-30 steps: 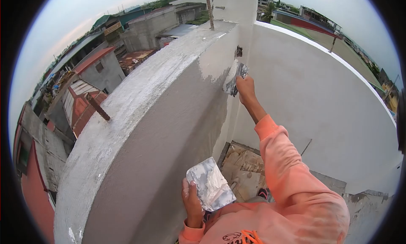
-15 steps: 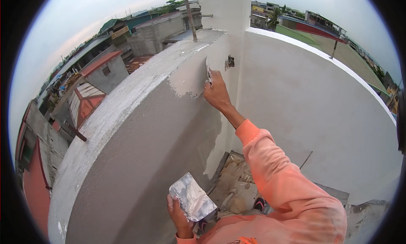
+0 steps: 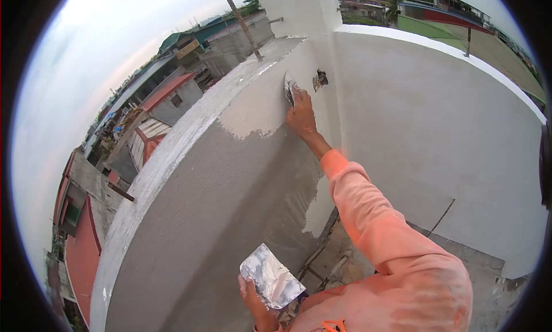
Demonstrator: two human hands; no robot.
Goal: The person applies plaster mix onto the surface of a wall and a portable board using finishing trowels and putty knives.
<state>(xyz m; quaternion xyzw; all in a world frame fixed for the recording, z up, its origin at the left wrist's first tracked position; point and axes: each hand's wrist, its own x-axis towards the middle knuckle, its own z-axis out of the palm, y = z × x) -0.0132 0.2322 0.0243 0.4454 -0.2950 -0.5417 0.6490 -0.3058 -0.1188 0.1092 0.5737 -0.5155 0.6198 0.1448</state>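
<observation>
Stretched out to the wall, my right hand (image 3: 302, 114) grips a putty knife (image 3: 289, 88), its blade against the pale upper patch of the wall (image 3: 253, 109). Below that patch the wall surface is darker grey (image 3: 201, 182). Low in the view, my left hand (image 3: 253, 302) holds a flat board (image 3: 271, 276) by its left edge. A mound of whitish paste lies on the board. A rough hole (image 3: 319, 80) in the wall is just right of the knife.
A light grey wall (image 3: 437, 130) with a white top edge stands at the right. Rusty bars (image 3: 244, 26) stick out of the left wall's top (image 3: 172, 151). Roofs and buildings (image 3: 178, 96) lie beyond. Debris (image 3: 339, 257) covers the floor below.
The view has shifted and tilted. The knife has turned so more of its blade face shows, still near the hole. My left hand still holds the board.
</observation>
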